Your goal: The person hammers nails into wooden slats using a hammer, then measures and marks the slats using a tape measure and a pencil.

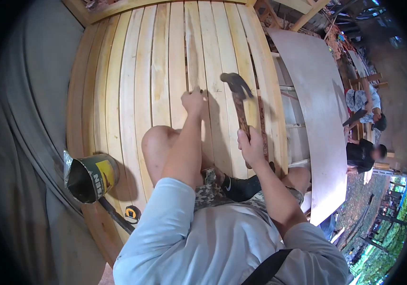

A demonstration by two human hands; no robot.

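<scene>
In my right hand point(252, 145) is a claw hammer point(240, 107), gripped by its wooden handle with the dark head raised above the slats. My left hand point(193, 100) rests low over the wooden slats point(161, 71), its fingers pinched together on the boards. Whatever sits between those fingers is too small to make out. The hammer head is to the right of my left hand and apart from it. My bent knee point(158, 147) is on the slats beside my left forearm.
A tin can point(104, 178) lies at the left, with a dark bar point(115, 216) and a tape measure point(132, 213) near it. Grey cloth point(28, 142) hangs along the left edge. A pale sheet point(317, 104) stands on the right; two people point(367, 102) are beyond it.
</scene>
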